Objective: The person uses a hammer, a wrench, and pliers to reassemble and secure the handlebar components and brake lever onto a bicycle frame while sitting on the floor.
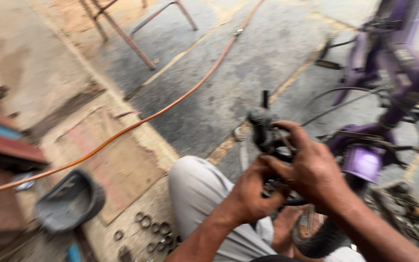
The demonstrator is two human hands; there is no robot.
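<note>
While the left hand (250, 189) grips the lower end of a dark metal bicycle part (267, 133) from below, the right hand (311, 170) closes over its middle, fingers curled round it (blur hides the detail), above a grey-trousered knee (197, 187). Small metal rings (153, 228) lie on the floor nearby; farther off an orange hose (170, 104) crosses the concrete beside a purple bicycle frame (394, 63)

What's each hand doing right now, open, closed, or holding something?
Left hand: closed on the dark bicycle part.
Right hand: closed over the same part from above.
</note>
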